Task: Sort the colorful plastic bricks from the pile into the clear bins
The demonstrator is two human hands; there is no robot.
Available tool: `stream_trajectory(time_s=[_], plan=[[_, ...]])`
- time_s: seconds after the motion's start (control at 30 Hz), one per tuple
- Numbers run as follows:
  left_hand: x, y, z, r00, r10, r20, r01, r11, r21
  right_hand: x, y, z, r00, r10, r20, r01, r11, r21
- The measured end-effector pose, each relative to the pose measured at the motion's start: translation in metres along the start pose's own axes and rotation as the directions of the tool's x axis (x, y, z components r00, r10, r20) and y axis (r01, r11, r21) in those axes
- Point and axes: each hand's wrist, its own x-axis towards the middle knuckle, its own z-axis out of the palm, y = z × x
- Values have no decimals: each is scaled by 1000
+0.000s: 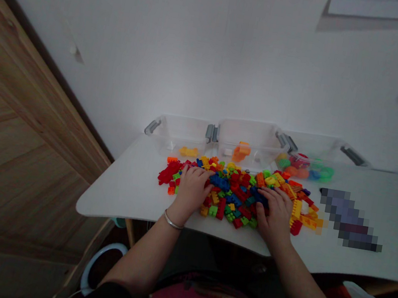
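On the white table (120, 192), mid-front: brick heap (234, 200), touched by left hand (193, 186) and right hand (277, 214); thumbs apart from fingers, grip cannot be told. Front bricks (237, 223) could be knocked off the table's edge by sweeping.

Three bins (229, 133), two hands (193, 187), perhaps dozens of blocks (234, 200)

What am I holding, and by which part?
Can't be told: left grip at the left end of a bumpy blue plastic piece, right grip partly over a dark blue plastic piece.
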Motion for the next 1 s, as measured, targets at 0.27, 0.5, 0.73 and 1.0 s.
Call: stream_trajectory(time_s=[0.27,0.5,0.73,1.0], plan=[[0,10,3,998,44,36,-43,999,-21,1,-2,-2,1000,23,10,-24,999,23],[4,8,2,998,33,45,-30,998,-52,1,-2,-2,1000,12,15,-12,999,32],[4,-7,-13,999,-9,-43,-5,952,-307,1,-1,-2,1000,24,14,-25,999,38],[12,-39,-29,891,-283,-355,-56,708,-704,0,1,-1,1000,15,2,-15,999,48]])
